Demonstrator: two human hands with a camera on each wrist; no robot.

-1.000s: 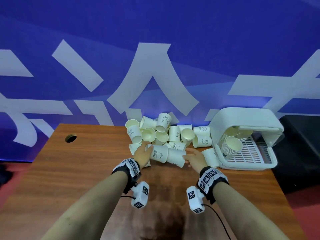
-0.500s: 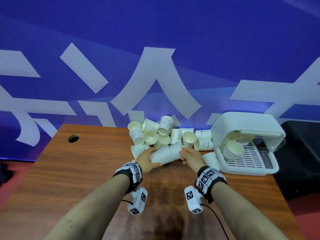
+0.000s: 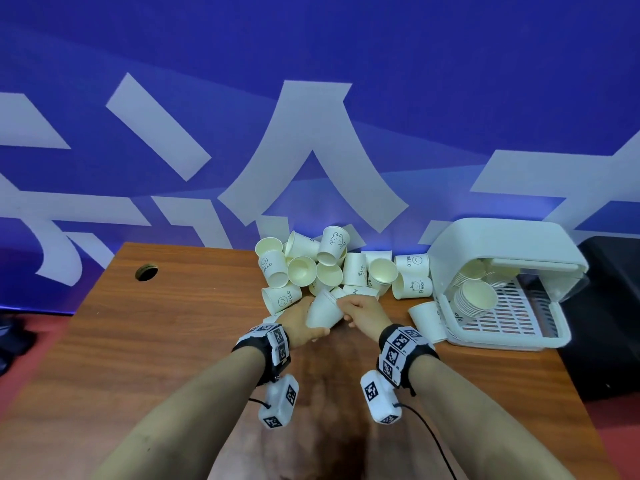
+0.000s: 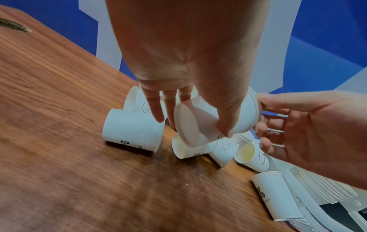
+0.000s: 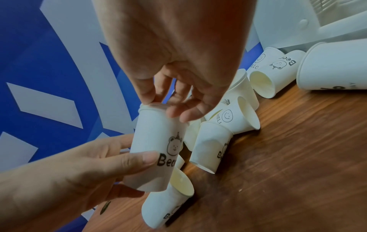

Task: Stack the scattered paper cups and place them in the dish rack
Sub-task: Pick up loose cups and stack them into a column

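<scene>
- Stacking step: left hand [image 3: 297,319] grips the nested cups [image 3: 322,310] at frame centre; right hand [image 3: 363,310] fingers pinch their rim.
- Next: seat them, then reach the dish rack [image 3: 502,292] at right.

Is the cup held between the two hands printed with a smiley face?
No, in the right wrist view the held cup shows a bear drawing and the word "Bear", gripped by the left hand and right hand.

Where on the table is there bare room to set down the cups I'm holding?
Bare wood lies on the left of the table, between the round hole and the cup pile, and along the near edge by your forearms. It is crowded from the pile across to the dish rack, with a loose cup against the rack.
</scene>
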